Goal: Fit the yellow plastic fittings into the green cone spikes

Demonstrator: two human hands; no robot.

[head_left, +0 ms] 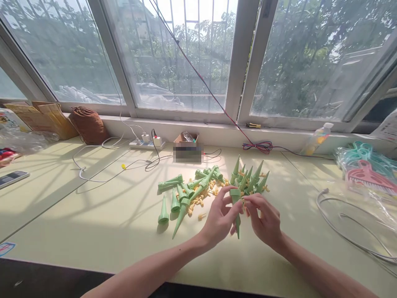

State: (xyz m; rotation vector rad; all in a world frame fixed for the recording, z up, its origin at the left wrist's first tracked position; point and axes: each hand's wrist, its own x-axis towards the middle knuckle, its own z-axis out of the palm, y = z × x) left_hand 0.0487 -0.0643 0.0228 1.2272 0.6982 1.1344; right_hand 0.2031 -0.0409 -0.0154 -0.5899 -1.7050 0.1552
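My left hand (218,217) is closed around a green plastic watering spike (235,193), held with its collar up and its point down. Against the spike's side, the fingers of my right hand (265,215) are pinched together; whatever they hold is too small and covered to name. Left of my hands lies a loose pile of green spikes (175,200), mixed with small orange valve pieces (198,201). Just beyond my right hand, several spikes (256,176) stand point up in a cluster, with orange pieces sticking out of their sides.
A small box (186,138) and a power strip (147,143) sit by the window. Cables (257,146) run over the table (102,223). A bottle (316,138), bagged pink and teal brushes (366,174) and a white cord (328,221) lie rightward; a brown pouch (88,126) stands leftward.
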